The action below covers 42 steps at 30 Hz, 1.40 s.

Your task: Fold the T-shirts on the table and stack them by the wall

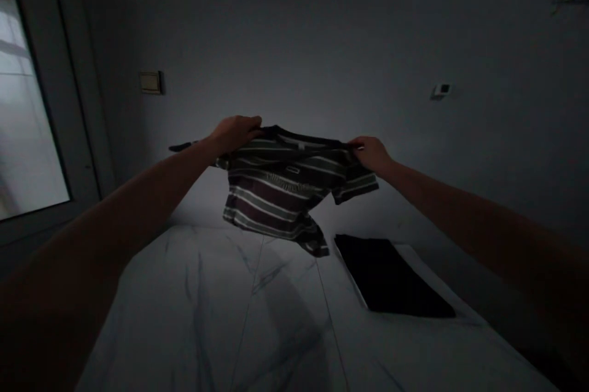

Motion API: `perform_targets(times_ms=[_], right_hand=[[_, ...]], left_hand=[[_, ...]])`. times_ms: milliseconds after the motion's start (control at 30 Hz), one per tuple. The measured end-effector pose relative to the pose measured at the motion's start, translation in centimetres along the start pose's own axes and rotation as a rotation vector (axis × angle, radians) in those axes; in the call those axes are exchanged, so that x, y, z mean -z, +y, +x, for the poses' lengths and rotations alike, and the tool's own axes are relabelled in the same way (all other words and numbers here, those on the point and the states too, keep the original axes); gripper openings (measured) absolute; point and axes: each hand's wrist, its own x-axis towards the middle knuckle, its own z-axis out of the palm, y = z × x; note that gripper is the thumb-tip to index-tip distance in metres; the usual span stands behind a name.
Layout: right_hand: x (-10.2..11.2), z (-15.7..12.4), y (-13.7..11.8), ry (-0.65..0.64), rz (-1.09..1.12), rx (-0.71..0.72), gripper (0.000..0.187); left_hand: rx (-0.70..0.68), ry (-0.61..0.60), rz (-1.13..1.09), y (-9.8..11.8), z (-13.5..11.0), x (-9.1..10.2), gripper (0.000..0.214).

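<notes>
A short-sleeved striped T-shirt [276, 192] in dark, grey and white bands hangs in the air, stretched between both my hands. My left hand [237, 133] is closed on the shoulder at the left of the dark collar. At the other shoulder my right hand [370, 151] pinches the fabric just past the collar. Small lettering and a little rectangular patch show on the chest. The shirt's lower part swings loose and skewed, with its hem above the white surface. One sleeve sticks out to the right; the left one is partly hidden behind my left hand and forearm.
Below lies a white marble-patterned surface [207, 318] with seam lines. A folded black cloth [391, 275] rests on its right side. Behind stands a grey wall with a switch plate [150, 82] and a small white device [442, 89]. A glazed door [30, 110] is at the left.
</notes>
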Motion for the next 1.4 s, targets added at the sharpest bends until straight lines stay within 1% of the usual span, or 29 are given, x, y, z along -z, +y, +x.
perform_targets(times_ms=[67,100,200,267,333,400,467,567,633,700,767,800,833,867,900,967,1000,1033,1067,1100,1167,1200,1233,1267,1300,1333,1367,1400], right_hand=[[-0.3,0.1,0.0,-0.031,-0.018,-0.037,0.023],[-0.4,0.1,0.0,-0.020,-0.024,-0.041,0.024],[-0.5,-0.1,0.2,0.039,-0.036,-0.068,0.018],[-0.5,-0.3,0.4,0.056,-0.034,-0.099,0.013],[-0.5,-0.6,0.6,0.046,-0.013,-0.084,0.011],[-0.3,-0.9,0.7,-0.015,0.030,-0.026,0.016],[0.1,-1.0,0.7,-0.101,0.070,0.027,0.027],[0.8,-1.0,0.1,-0.221,0.108,0.036,0.043],[1.5,-1.3,-0.8,-0.282,0.128,0.023,0.050],[2.2,-2.3,-1.7,-0.348,0.149,0.007,0.055],[3.2,-4.5,-2.5,-0.450,0.167,-0.019,0.057],[3.8,-6.1,-2.8,-0.520,0.168,-0.036,0.057],[4.5,-7.9,-3.0,-0.593,0.162,-0.049,0.055],[5.3,-9.8,-3.1,-0.671,0.155,-0.054,0.052],[6.2,-11.7,-3.2,-0.754,0.156,-0.054,0.049],[8.4,-14.9,-3.5,-0.930,0.192,-0.053,0.043],[9.6,-15.8,-3.8,-1.009,0.224,-0.067,0.042],[10.8,-16.2,-4.1,-1.070,0.257,-0.099,0.041],[11.9,-16.1,-4.5,-1.103,0.288,-0.148,0.041],[12.9,-15.5,-5.0,-1.099,0.315,-0.208,0.043],[14.2,-13.6,-5.7,-1.011,0.355,-0.319,0.048],[14.3,-12.5,-5.9,-0.942,0.365,-0.353,0.051],[14.0,-11.6,-5.9,-0.875,0.367,-0.366,0.053],[13.2,-11.0,-5.7,-0.820,0.361,-0.357,0.053],[11.9,-10.7,-5.3,-0.785,0.350,-0.333,0.053],[10.2,-10.8,-4.7,-0.771,0.339,-0.300,0.052],[8.0,-11.4,-3.8,-0.778,0.330,-0.265,0.050],[5.5,-12.3,-2.7,-0.801,0.326,-0.232,0.050]], left_hand=[[-0.036,-0.092,0.027,-0.2,0.1,-0.3,0.027],[-0.043,-0.103,0.020,-0.4,0.1,-0.6,0.027],[-0.026,-0.092,-0.042,-0.8,-0.2,-1.5,0.027],[0.030,-0.066,-0.083,-0.9,-0.6,-2.0,0.025],[0.111,-0.026,-0.124,-0.8,-1.1,-2.5,0.024],[0.179,0.017,-0.183,-0.8,-1.7,-2.9,0.023],[0.215,0.057,-0.272,-0.8,-2.2,-3.4,0.021],[0.263,0.118,-0.404,-0.6,-2.8,-4.2,0.018],[0.295,0.165,-0.438,-0.3,-3.4,-4.4,0.019],[0.305,0.212,-0.427,0.4,-4.7,-4.2,0.020],[0.290,0.216,-0.395,1.2,-7.2,-3.6,0.022],[0.272,0.184,-0.384,1.6,-8.9,-3.1,0.022],[0.242,0.118,-0.385,2.0,-10.8,-2.6,0.022],[0.201,0.018,-0.399,2.3,-12.9,-2.0,0.022],[0.145,-0.113,-0.428,2.5,-14.9,-1.3,0.024],[0.021,-0.418,-0.510,2.8,-18.2,0.5,0.029],[-0.020,-0.545,-0.549,2.7,-19.3,1.6,0.031],[-0.033,-0.626,-0.580,2.6,-19.9,2.8,0.032],[-0.022,-0.662,-0.604,2.4,-19.9,4.2,0.031],[0.009,-0.659,-0.621,2.0,-19.4,5.5,0.029],[0.093,-0.593,-0.639,1.2,-17.5,7.9,0.027],[0.129,-0.560,-0.645,0.7,-16.3,8.7,0.029],[0.161,-0.536,-0.650,0.2,-15.1,9.0,0.032],[0.188,-0.521,-0.657,-0.3,-14.2,8.8,0.035],[0.208,-0.518,-0.668,-0.8,-13.5,8.1,0.038],[0.223,-0.528,-0.688,-1.2,-13.2,6.7,0.040],[0.229,-0.547,-0.712,-1.7,-13.3,4.7,0.041],[0.228,-0.576,-0.738,-2.1,-13.7,2.3,0.040]])
